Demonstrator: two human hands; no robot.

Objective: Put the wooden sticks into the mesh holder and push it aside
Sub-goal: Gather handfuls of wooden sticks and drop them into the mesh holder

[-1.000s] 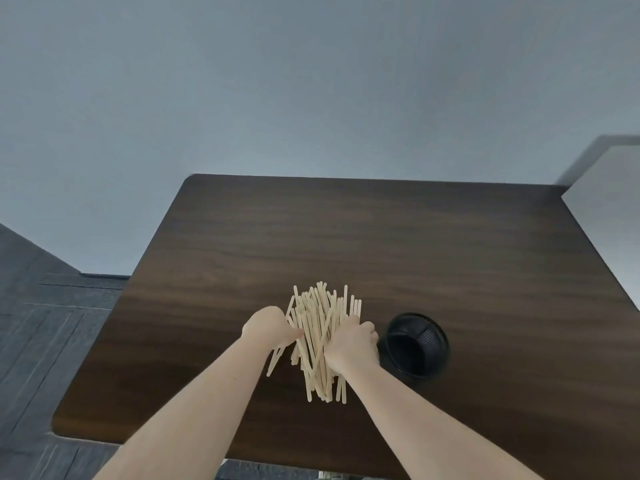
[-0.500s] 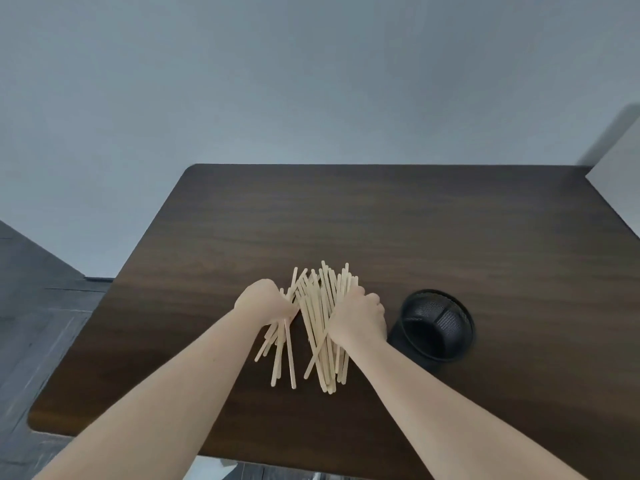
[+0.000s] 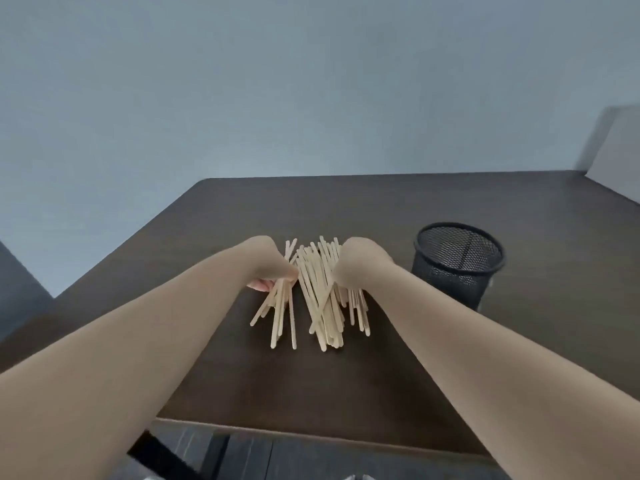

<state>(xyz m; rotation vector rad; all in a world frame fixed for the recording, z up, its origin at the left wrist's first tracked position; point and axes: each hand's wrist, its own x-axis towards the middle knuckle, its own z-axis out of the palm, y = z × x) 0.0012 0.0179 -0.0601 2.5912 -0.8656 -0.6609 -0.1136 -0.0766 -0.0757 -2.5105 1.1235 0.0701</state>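
Left hand (image 3: 268, 263) first: my forearm comes in from the near left corner and reaches far and to the right, wrist bent so the back of the hand faces me. Its fingers (image 3: 260, 284) curl down against the left side of the sticks (image 3: 317, 296), touching a small group of them that splays toward me; whether they are truly gripped or only pressed I cannot tell, since the fingertips are hidden under the hand.

Between my two hands the sticks lie in a loose fan on the table (image 3: 398, 209), far ends bunched together, near ends spread out toward me, several crossing one another.

My right hand (image 3: 360, 265) mirrors the left: forearm in from the near right, wrist bent, back of the hand up, fingers tucked down out of sight against the right side of the pile. How far it is closed I cannot tell either.

Right of that hand, near it but apart, the holder (image 3: 457, 259) stands upright on the table.
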